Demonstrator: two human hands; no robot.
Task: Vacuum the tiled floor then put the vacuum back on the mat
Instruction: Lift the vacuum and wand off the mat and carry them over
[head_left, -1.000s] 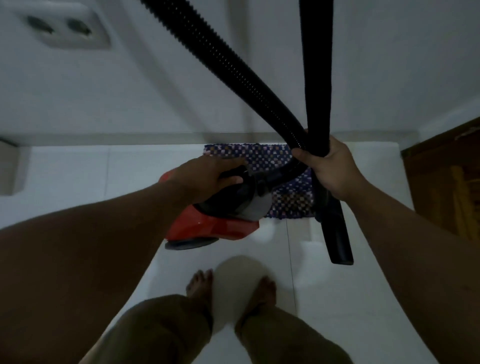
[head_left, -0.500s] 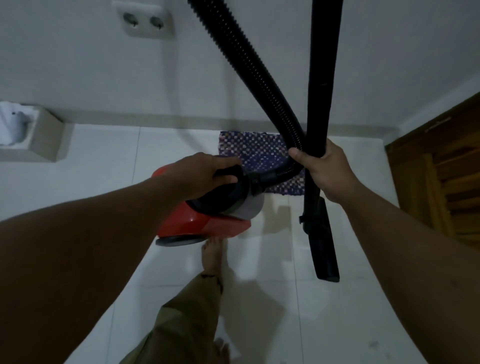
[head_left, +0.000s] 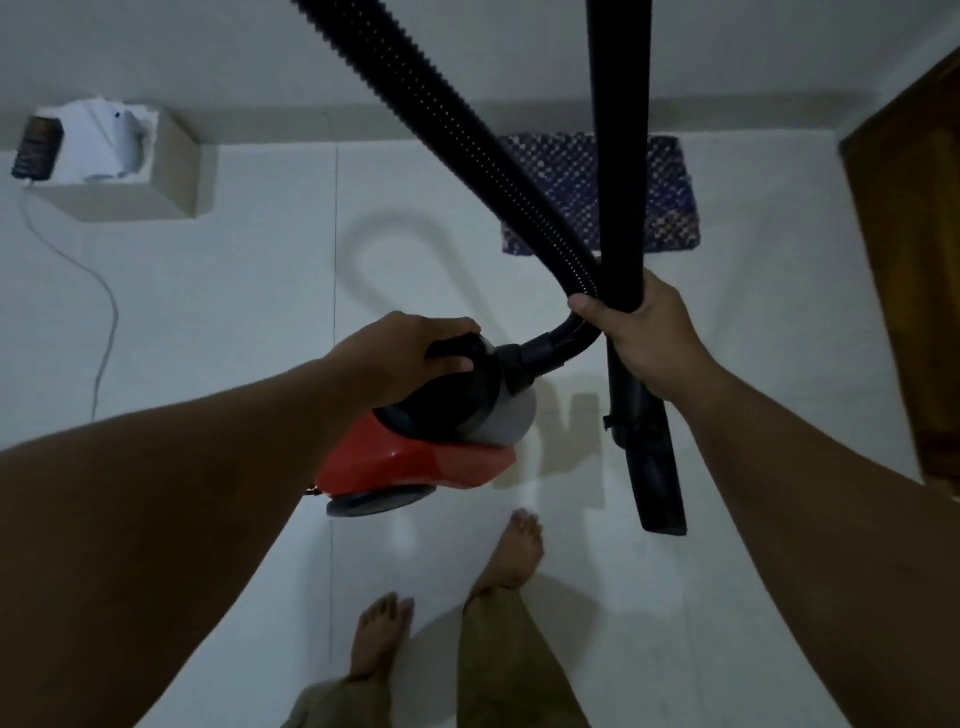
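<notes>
Vacuum (head_left: 415, 457): little canister type, red body with a black and grey top, one dark wheel showing underneath. It's up off the tiled floor, carried, hanging over the white tiles short of the mat.

Left hand (head_left: 410, 358): wrapped over the black handle on top of the canister, fingers curled down around it, taking the weight.

Hose (head_left: 467, 150): black ribbed hose, comes out of the front of the canister, bends up past the right hand and runs off the top of the view.

Wand (head_left: 621, 156): straight black tube, pretty much upright, crossing the hose right at the right hand. Its lower end widens into a flat dark nozzle (head_left: 657, 483) that hangs just above the floor.

Right hand (head_left: 649, 338): closed around the wand and the hose together, thumb pressed across the front where the two cross.

Mat (head_left: 670, 197): small woven one, blue/purple checker pattern, lying flat against the base of the far wall. Hose and wand cut across the view of it. Nothing on it that I can see.

Floor (head_left: 234, 291): big white tiles, grout lines visible, shadow of the hose loop falling across it.

Feet: person is barefoot, left foot (head_left: 382, 639) and right foot (head_left: 514, 551) both on the tiles, olive trouser legs above them.

Off to the left: a beige box (head_left: 176, 176) by the wall with white stuff in it, a thin cable (head_left: 104, 312) trailing over the floor.

Off to the right: a brown wooden door (head_left: 914, 249) at the edge.
</notes>
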